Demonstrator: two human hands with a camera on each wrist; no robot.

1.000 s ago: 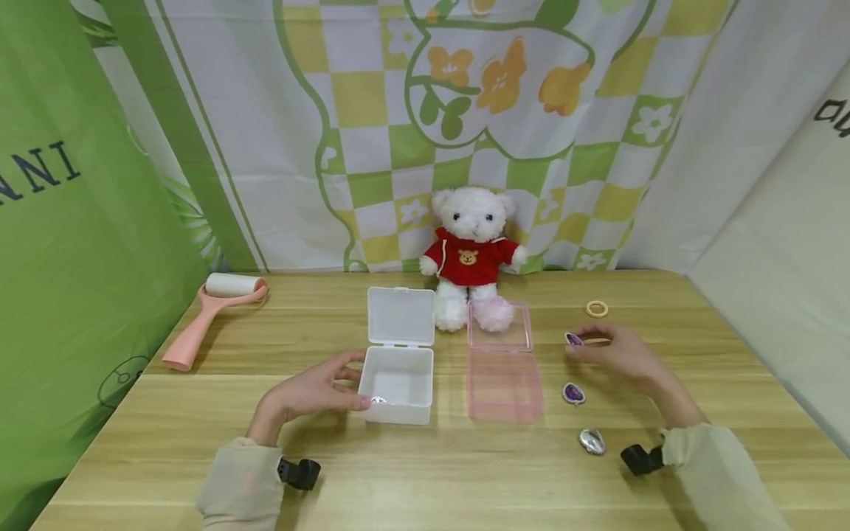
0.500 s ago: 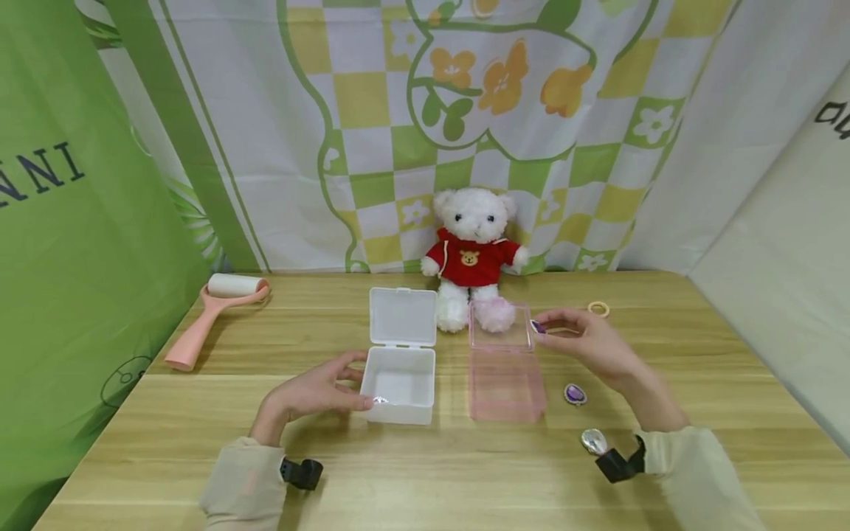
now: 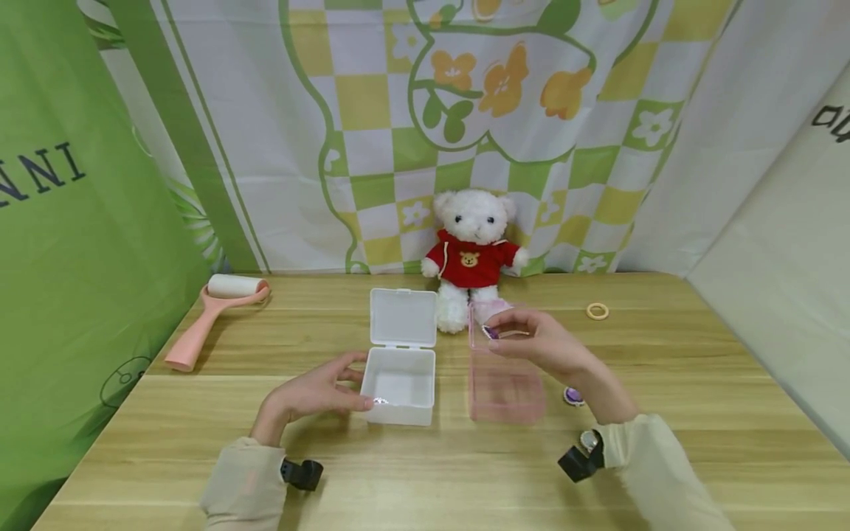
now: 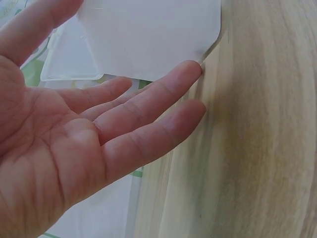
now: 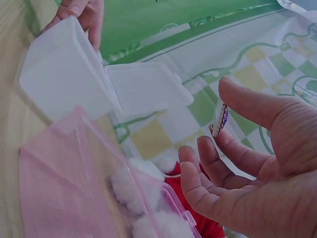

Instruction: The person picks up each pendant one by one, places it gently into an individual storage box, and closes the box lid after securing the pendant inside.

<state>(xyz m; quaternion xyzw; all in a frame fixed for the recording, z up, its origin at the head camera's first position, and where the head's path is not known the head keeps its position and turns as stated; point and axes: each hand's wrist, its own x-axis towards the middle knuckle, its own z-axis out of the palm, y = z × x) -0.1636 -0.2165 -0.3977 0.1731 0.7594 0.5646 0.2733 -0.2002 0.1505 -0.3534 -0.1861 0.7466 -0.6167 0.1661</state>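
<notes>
My right hand (image 3: 541,343) pinches a purple gem with a pale beaded edge (image 3: 491,332) between thumb and index finger, above the open pink clear box (image 3: 506,409). The right wrist view shows this gem (image 5: 221,119) edge-on at the fingertips. My left hand (image 3: 312,391) rests at the left side of an open white plastic box (image 3: 398,414), its fingers (image 4: 148,99) fairly straight against the wall. Something small and glittering (image 3: 380,401) shows at this box's front, too small to identify. Another purple gem (image 3: 574,397) lies on the table, partly covered by my right forearm.
A silvery gem (image 3: 589,441) lies partly behind the right wrist camera. A wooden ring (image 3: 597,311) is at the back right. A white teddy bear in a red top (image 3: 470,258) sits behind the boxes. A pink-handled lint roller (image 3: 206,324) lies at the left.
My right hand has moved left with the pinched purple gem, from the table's right side to over the pink box. My left hand has stayed at the white box.
</notes>
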